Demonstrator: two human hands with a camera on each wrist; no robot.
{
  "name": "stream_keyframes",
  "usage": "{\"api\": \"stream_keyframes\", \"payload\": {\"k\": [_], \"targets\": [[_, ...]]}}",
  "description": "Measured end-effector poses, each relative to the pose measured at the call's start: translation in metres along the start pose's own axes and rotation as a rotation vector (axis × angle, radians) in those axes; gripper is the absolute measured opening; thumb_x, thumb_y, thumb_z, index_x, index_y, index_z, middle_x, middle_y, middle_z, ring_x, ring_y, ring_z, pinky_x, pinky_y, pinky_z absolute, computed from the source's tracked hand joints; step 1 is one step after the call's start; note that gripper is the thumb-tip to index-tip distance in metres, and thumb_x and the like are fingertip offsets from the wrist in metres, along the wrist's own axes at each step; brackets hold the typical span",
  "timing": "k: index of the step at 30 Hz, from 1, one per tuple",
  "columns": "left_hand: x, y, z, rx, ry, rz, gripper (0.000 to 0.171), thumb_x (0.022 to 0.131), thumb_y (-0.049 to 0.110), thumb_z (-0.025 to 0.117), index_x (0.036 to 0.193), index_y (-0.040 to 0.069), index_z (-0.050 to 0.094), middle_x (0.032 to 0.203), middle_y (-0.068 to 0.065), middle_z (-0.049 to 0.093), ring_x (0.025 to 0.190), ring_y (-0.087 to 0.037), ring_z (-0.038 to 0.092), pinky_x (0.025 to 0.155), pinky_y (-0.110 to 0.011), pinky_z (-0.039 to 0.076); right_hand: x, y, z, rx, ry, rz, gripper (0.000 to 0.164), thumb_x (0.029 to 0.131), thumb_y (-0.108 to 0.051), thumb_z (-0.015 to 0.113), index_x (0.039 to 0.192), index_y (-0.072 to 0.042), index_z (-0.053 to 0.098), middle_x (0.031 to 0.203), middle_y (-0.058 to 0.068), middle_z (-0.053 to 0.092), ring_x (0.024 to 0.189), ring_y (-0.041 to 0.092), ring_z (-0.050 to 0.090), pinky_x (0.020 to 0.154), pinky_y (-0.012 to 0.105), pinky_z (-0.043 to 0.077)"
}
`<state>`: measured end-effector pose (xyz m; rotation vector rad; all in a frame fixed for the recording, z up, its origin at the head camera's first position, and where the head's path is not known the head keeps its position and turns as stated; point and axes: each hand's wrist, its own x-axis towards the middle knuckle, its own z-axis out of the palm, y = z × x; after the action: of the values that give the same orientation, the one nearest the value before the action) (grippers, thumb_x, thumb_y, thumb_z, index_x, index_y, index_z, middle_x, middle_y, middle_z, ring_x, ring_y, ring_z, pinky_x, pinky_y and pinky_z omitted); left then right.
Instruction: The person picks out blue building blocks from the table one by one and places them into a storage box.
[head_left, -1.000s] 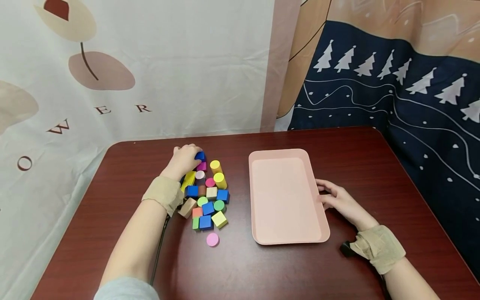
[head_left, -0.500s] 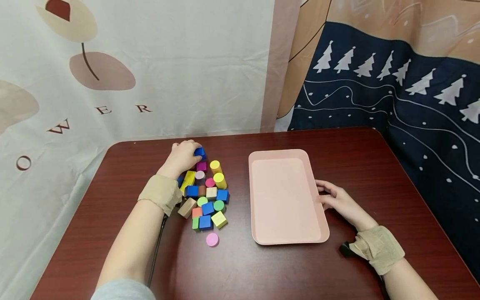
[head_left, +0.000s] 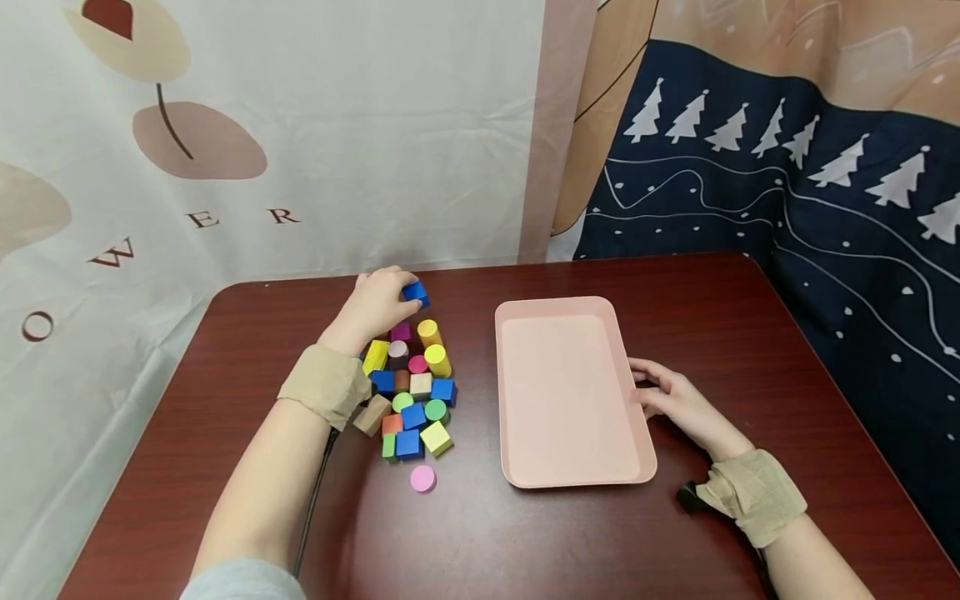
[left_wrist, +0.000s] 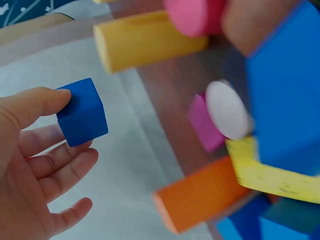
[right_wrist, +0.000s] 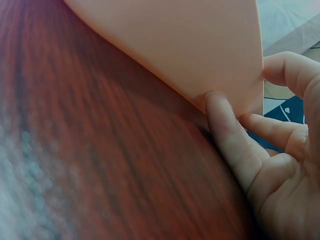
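My left hand [head_left: 377,305] pinches a blue cube [left_wrist: 83,114] between thumb and fingers, above the far end of a group of coloured blocks. In the left wrist view the thumb [left_wrist: 45,104] lies on one face of the cube, and the lower fingers are spread loosely. On the table's right side, my right hand [head_left: 686,410] rests against the right edge of a pink tray [head_left: 573,392]. The right wrist view has its thumb [right_wrist: 222,117] and fingers touching the tray's outer side, all relaxed. Nothing lies in the tray.
Blocks crowd the left: yellow cylinders [head_left: 437,361], a magenta block [head_left: 401,332], a green cylinder [head_left: 437,411] and several blue cubes [head_left: 409,444]. A pink disc [head_left: 423,478] lies nearest the front. Bare dark red table [head_left: 472,533] separates blocks and tray. Curtains hang behind.
My left hand has lifted the blue cube off the far end of the blocks and moved it slightly away and to the right. The right hand and tray have stayed put.
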<state>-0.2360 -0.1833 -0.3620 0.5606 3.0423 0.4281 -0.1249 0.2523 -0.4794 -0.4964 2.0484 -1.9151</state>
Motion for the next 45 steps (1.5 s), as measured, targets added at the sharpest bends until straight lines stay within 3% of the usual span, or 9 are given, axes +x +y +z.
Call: {"api": "stream_keyframes", "payload": {"k": [16,24,36,45], "targets": [[0.009,0.053,-0.007,-0.036,0.008,0.181,0.036,0.084,0.025,0.065,0.114,0.005,0.060,0.096,-0.005,0.057,0.082,-0.020,0.050,0.076,-0.040,0.040,0.000,0.000,0.001,-0.002,0.014,0.026,0.049,0.090,-0.001,0.052,0.135,0.006,0.032,0.115,0.029,0.046,0.074,0.028,0.062,0.060,0.039,0.053],[0.012,0.075,-0.006,-0.049,-0.005,0.212,0.037,0.084,0.024,0.067,0.114,0.004,0.059,0.102,-0.006,0.059,0.088,-0.019,0.051,0.083,-0.038,0.041,-0.001,0.001,0.001,0.002,0.014,0.004,0.048,0.090,0.002,0.051,0.134,0.008,0.032,0.113,0.032,0.045,0.073,0.025,0.062,0.059,0.038,0.053],[0.020,0.096,0.003,-0.054,-0.020,0.282,0.035,0.083,0.027,0.067,0.111,0.006,0.061,0.096,-0.004,0.058,0.083,-0.016,0.049,0.072,-0.027,0.046,-0.001,0.001,0.001,0.005,0.017,0.002,0.047,0.090,0.002,0.051,0.134,0.007,0.033,0.112,0.031,0.046,0.076,0.024,0.061,0.059,0.038,0.053],[0.027,0.114,0.006,-0.091,-0.035,0.279,0.036,0.083,0.029,0.067,0.111,0.007,0.061,0.096,-0.001,0.058,0.082,-0.013,0.048,0.071,-0.026,0.046,0.000,0.001,0.000,0.007,0.006,0.013,0.049,0.090,0.000,0.052,0.135,0.006,0.032,0.115,0.030,0.046,0.079,0.025,0.061,0.059,0.038,0.052]]}}
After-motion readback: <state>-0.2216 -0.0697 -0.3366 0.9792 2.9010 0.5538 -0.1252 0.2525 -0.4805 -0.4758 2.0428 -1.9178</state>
